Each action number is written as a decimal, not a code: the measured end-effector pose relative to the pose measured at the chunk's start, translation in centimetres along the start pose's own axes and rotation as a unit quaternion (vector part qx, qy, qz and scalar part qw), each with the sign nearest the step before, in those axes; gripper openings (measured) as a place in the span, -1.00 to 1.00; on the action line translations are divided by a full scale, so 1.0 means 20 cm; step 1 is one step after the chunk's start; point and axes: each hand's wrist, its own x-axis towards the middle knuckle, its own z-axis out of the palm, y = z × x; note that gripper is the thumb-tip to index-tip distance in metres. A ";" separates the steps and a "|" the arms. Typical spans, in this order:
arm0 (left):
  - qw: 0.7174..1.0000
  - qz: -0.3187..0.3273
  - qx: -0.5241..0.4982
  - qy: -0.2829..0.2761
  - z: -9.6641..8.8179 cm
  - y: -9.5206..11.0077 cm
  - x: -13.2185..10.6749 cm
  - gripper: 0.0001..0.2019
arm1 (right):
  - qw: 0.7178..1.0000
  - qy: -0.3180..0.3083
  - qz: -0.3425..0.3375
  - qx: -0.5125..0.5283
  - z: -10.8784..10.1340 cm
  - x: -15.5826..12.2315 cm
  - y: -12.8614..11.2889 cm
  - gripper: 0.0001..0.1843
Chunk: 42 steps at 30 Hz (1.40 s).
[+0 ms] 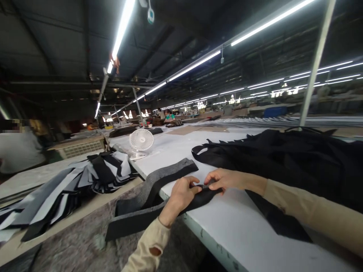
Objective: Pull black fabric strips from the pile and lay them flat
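Both of my hands meet over a dark fabric strip at the edge of a white-topped table. My left hand pinches the strip between thumb and fingers. Just to its right, my right hand grips the strip's end with curled fingers. The strip runs left and hangs over the table edge. A grey and black fabric strip lies curved beside it, partly on the table. Under my right forearm, a pointed black piece lies on the tabletop.
A large heap of black fabric pieces covers the right side. A white fan stands at the table's left edge. Stacked black, grey and white strips lie on the left. A person in white is at far left; a pole rises behind.
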 end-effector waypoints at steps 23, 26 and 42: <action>0.989 0.086 0.118 -0.018 0.11 -0.05 0.04 -0.63 | 0.941 0.094 -0.156 -0.285 -0.12 -0.05 0.05 -0.73; 0.990 0.086 0.115 -0.016 0.11 -0.05 0.04 -0.62 | 0.929 0.105 -0.167 -0.313 -0.11 -0.05 0.06 -0.76; 0.982 0.122 0.143 -0.015 0.12 -0.08 0.04 -0.64 | 0.761 0.067 -0.279 -0.582 -0.05 -0.03 0.13 -0.72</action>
